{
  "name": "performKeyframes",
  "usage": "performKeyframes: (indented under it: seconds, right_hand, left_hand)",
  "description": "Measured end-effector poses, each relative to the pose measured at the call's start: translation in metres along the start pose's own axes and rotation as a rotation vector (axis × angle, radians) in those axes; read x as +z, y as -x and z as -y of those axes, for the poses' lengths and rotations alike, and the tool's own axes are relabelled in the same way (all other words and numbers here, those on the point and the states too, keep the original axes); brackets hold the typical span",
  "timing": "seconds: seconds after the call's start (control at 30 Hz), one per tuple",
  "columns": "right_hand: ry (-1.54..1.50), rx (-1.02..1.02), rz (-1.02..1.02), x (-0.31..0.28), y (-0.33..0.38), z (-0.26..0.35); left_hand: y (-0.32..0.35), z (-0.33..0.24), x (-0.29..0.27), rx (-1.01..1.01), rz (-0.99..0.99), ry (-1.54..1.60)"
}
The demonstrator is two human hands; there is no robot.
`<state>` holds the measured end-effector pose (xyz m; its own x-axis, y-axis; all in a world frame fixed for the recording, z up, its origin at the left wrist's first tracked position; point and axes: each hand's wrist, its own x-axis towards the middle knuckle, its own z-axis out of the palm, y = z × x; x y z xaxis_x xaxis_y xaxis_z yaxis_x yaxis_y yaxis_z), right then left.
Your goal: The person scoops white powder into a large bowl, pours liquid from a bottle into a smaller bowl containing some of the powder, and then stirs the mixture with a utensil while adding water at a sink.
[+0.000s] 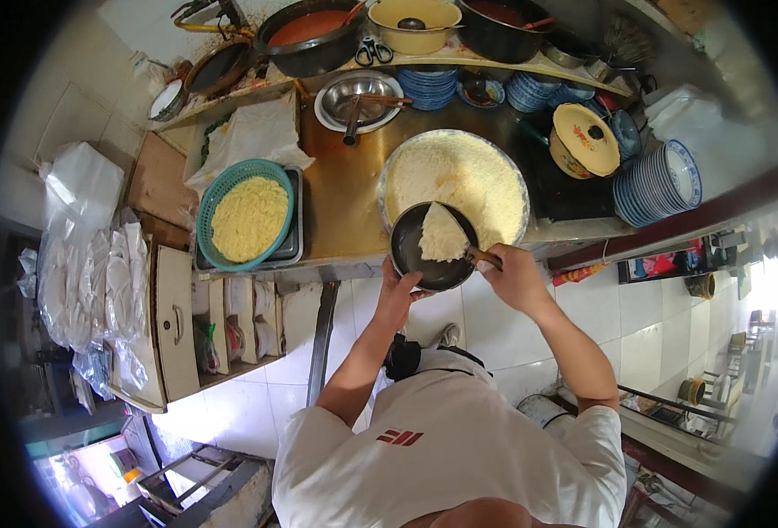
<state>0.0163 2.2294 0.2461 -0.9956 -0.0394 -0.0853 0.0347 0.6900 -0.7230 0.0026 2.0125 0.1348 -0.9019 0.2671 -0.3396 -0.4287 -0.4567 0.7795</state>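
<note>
Over the counter's front edge I hold a round dark bowl (411, 253) by its near left rim with my left hand (396, 295). My right hand (517, 280) is closed round the short wooden handle of a scoop (483, 256). Pale, crumbly-looking food (442, 234) forms a wedge on the scoop's end, inside the bowl; I cannot tell how much lies beneath. Just beyond, partly hidden by the bowl, stands a large round basin (524, 189) with pale yellow, grainy-looking food (485, 176) in it.
A green colander (202, 216) of yellow food sits at the left. Behind are a metal bowl (340, 91), stacked blue-patterned bowls (427, 88) and a shelf with large pots (310, 55). At right stand a lidded yellow pot (582, 145) and another bowl stack (648, 189).
</note>
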Motion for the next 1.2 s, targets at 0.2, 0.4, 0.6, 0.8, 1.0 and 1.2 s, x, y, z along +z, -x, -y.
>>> performKeyframes:
  seconds: [0.2,0.4,0.6,0.8,1.0,1.2]
  right_hand:
    - [0.434,-0.175,0.012,0.015,0.017,0.036]
    - [0.237,-0.196,-0.064,0.015,0.023,0.035]
    - [-0.26,0.137,-0.186,0.001,0.015,0.003]
    - [0.075,0.181,-0.508,0.004,0.006,-0.087]
    - [-0.198,0.375,-0.355,0.056,-0.033,-0.102]
    - [-0.882,0.505,-0.23,0.054,-0.04,-0.106]
  left_hand:
    - [0.008,-0.001,-0.012,-0.028,-0.053,0.008]
    - [0.013,0.002,-0.025,0.001,-0.049,0.044]
    - [0.016,0.001,-0.035,0.001,-0.079,0.07]
    - [0.03,-0.003,-0.043,0.037,-0.043,0.098]
    - [0.033,0.001,-0.043,-0.006,-0.05,0.051]
    - [0.033,0.007,-0.043,-0.027,-0.033,0.067]
